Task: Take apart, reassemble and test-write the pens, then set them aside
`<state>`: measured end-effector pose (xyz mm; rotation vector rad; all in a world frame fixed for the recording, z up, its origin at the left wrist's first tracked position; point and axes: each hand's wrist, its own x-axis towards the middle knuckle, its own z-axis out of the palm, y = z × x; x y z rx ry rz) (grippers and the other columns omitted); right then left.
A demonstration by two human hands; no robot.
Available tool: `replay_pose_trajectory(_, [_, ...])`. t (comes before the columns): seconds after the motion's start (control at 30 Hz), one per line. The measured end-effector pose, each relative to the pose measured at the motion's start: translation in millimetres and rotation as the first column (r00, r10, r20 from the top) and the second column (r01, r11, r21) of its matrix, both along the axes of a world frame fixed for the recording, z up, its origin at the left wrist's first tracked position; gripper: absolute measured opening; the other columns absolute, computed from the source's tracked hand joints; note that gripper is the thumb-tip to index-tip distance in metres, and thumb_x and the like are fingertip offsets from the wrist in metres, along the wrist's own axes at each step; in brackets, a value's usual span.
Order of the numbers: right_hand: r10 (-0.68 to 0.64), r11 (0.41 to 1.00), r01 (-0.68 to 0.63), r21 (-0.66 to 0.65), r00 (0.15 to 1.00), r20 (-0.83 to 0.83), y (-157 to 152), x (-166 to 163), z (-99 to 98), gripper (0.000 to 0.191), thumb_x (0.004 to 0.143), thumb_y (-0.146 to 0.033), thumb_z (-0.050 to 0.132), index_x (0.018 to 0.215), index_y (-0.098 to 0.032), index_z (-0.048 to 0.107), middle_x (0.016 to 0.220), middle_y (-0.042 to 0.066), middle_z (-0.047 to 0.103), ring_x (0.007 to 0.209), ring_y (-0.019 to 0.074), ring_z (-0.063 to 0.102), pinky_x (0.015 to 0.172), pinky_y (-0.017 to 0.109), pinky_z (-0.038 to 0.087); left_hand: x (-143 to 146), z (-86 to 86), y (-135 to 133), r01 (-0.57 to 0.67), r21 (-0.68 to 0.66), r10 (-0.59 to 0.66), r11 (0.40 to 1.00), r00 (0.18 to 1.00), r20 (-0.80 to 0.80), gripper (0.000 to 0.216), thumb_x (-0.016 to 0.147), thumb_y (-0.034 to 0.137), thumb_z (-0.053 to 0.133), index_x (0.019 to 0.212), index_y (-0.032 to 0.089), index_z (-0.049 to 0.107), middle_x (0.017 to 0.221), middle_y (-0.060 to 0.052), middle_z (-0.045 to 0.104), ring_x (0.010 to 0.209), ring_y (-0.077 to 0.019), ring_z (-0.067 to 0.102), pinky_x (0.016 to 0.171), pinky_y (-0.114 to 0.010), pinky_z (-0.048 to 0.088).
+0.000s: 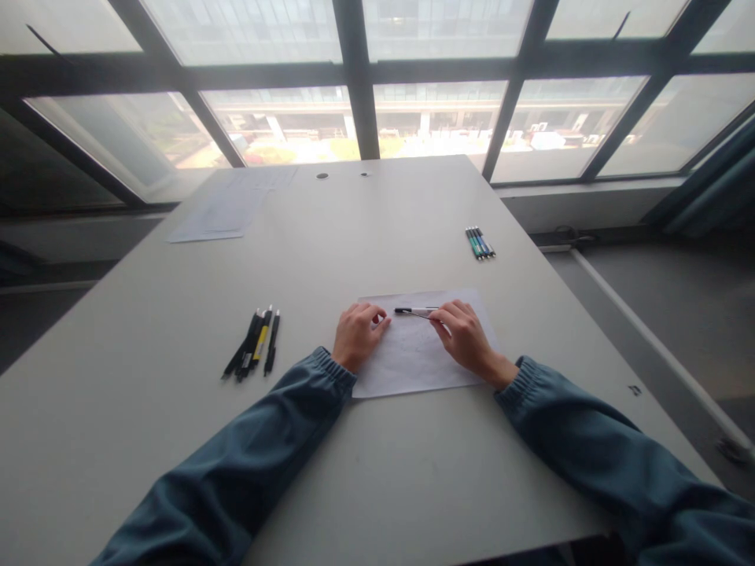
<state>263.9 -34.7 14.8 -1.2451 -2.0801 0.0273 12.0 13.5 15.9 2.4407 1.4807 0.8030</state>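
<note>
A sheet of white paper (413, 369) with faint marks lies in front of me under both hands. My right hand (465, 334) pinches a thin dark rod (421, 316), like a pen refill, that points left. Just beyond it, a pen (403, 310) with a black end and a pale barrel lies across the paper, its right end hidden behind my fingers. My left hand (359, 334) rests at the paper's left edge, thumb and forefinger curled together close to the pen's black end. Something small and dark red shows between those fingers, too small to name.
Several black pens (272, 343), one with a yellow part, lie to the left. Farther back on the right is a row of green and blue pens (480, 244). More paper sheets (215, 208) lie at the white table's (354, 228) far left, near the windows.
</note>
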Motion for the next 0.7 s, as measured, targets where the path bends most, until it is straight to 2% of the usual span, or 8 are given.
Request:
replay_pose_trajectory(0.1, [-0.001,1.0,0.001,0.001,1.0,0.0,0,0,-0.1,0.017,0.101,-0.02,0.053,0.092,-0.02,0.067,0.087,0.006,0.067,0.087,0.0225,0.055,0.079,0.037,0.04,0,-1.4,1,0.026,0.041,-0.031,0.999,0.992,0.119,0.007,0.089,0.029,0.071,0.087,0.022,0.072,0.081,-0.002,0.073,0.077,-0.0199,0.061,0.079,-0.035,0.049])
replay_pose_trajectory(0.27, [0.005,1.0,-0.005,0.005,1.0,-0.005,0,0,-0.1,0.016,0.101,-0.02,0.053,0.092,-0.02,0.067,0.088,0.006,0.066,0.086,0.0222,0.054,0.08,0.037,0.04,3,-0.5,-2,0.061,0.106,-0.095,0.992,0.931,0.354,0.009,0.089,0.03,0.071,0.09,0.022,0.074,0.082,-0.003,0.072,0.076,-0.0171,0.063,0.077,-0.032,0.053])
replay_pose_trajectory(0.47, [0.03,1.0,-0.029,0.009,0.999,-0.019,0,-1,0.2,0.018,0.101,-0.02,0.051,0.092,-0.02,0.067,0.087,0.006,0.066,0.086,0.0215,0.054,0.08,0.037,0.039,6,3.7,-5,0.146,0.121,-0.182,0.982,0.904,0.387,0.006,0.089,0.027,0.072,0.091,0.022,0.074,0.085,-0.003,0.072,0.078,-0.016,0.065,0.077,-0.032,0.055])
replay_pose_trajectory(0.7, [0.06,0.998,-0.06,-0.014,0.998,-0.004,0,0,-0.5,0.017,0.102,-0.021,0.051,0.094,-0.022,0.067,0.09,0.006,0.068,0.09,0.0219,0.055,0.083,0.038,0.04,8,8.2,-8,0.192,0.113,-0.221,0.975,0.896,0.385,0.006,0.089,0.027,0.07,0.092,0.022,0.074,0.085,-0.003,0.073,0.08,-0.0166,0.065,0.077,-0.033,0.056])
